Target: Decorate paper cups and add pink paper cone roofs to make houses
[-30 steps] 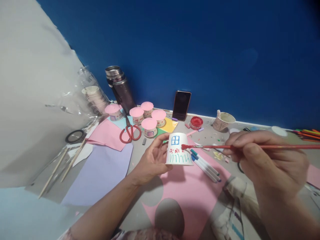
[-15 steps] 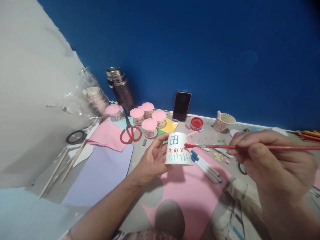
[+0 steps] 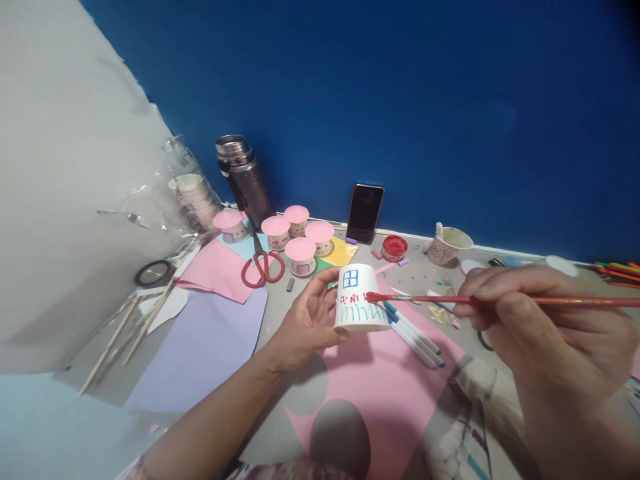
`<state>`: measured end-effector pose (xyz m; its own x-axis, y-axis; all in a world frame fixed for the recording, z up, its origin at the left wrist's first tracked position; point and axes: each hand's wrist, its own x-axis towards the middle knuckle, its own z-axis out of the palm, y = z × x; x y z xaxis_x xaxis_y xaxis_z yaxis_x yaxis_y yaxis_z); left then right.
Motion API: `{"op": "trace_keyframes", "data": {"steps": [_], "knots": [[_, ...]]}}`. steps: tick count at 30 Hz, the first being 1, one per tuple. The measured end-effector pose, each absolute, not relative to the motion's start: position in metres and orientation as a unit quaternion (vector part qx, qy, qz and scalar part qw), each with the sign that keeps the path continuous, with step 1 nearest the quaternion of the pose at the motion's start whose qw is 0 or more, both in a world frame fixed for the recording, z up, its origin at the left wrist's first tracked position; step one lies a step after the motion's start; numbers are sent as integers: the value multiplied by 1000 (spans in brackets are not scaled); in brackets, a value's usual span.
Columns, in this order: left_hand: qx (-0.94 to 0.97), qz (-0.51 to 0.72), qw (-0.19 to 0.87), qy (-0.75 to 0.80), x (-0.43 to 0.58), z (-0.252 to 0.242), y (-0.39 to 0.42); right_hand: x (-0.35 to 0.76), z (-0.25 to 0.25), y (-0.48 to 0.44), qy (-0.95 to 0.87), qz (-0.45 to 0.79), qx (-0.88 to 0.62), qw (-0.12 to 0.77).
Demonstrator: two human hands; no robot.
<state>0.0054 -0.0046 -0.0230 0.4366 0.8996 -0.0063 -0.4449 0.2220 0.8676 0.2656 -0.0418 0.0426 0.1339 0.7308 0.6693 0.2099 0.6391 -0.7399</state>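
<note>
Upside down in my left hand is a white paper cup, its fingers wrapped round the left side. The cup shows a blue window, red dabs and green grass-like strokes. My right hand pinches a red paintbrush held level, and its red-loaded tip touches the cup wall near the red dabs. Below the cup lies a pink sheet with round cut-outs, and white marker pens rest on it. A jar of red paint stands behind the cup.
Several small cups with pink disc tops stand back left, beside red-handled scissors. A steel flask and a phone are near the blue wall. A patterned cup sits back right; a purple sheet lies left.
The paper cup has turned slightly in my left hand, with more green strokes showing at its right. The brush tip has shifted slightly down and left, now against the row of red dabs.
</note>
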Motion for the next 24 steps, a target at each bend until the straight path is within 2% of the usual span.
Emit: {"op": "trace_keyframes", "data": {"steps": [7,14,20,24], "knots": [[413,459,740,267,5,-23,-5,266,45,-40,-602,193,-375,678],[433,462,728,265,6,-26,-4,265,43,-45,-626,200,-384,648],[435,467,729,245,7,-26,-3,268,44,-43,-612,180,-379,670],[431,465,731,253,6,-25,-4,267,43,-42,-617,196,-395,651]]}}
